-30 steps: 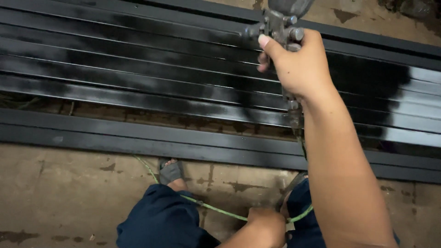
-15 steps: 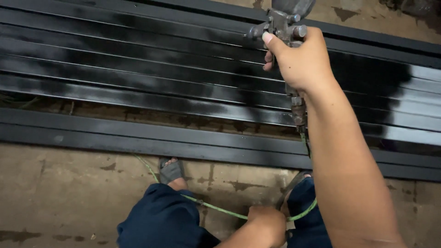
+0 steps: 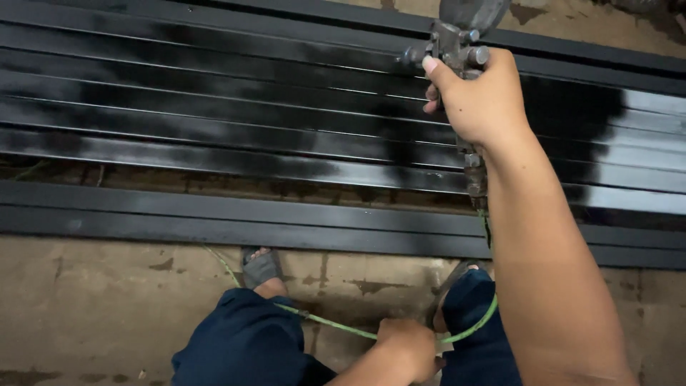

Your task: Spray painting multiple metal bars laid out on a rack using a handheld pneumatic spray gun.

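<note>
Black metal bars (image 3: 214,107) lie on the floor (image 3: 107,314), long axis left-right, directly beyond the right hand (image 3: 475,96). Right hand grips the spray gun (image 3: 457,43) above them. Left hand (image 3: 407,347) closes on the green hose (image 3: 336,327) by the knees.

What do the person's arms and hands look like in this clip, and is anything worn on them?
Both arms are bare, with no sleeves in view. The right hand and the long forearm behind it carry no glove, watch or band. The left hand is also ungloved and shows no ring. No markings or tattoos can be made out on either arm.
</note>
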